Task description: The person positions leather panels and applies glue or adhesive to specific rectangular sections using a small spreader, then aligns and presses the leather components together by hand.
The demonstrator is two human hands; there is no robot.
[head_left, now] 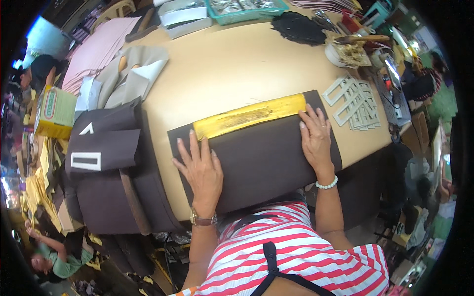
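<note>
A dark, flat rectangular sheet [261, 167] of fabric or leather lies at the table's near edge, in front of my body. Along its far side rests a long yellow strip [249, 117] with a brown, worn-looking smear down its middle. My left hand [201, 172] is spread on the sheet's left part, fingertips near the strip's left end. At the other end, my right hand [316, 138] lies flat, with fingers stretched over the strip's right tip and the sheet beside it. Neither hand grips anything.
To the left is a dark stack [108, 197] with a wooden stick [134, 202] and a white rectangular frame [86, 161] on it. Several pale frames [353, 103] lie right. A bowl [335, 55], teal basket [247, 14], pink sheets [101, 49] and yellow-green box [55, 112] surround the table [222, 74].
</note>
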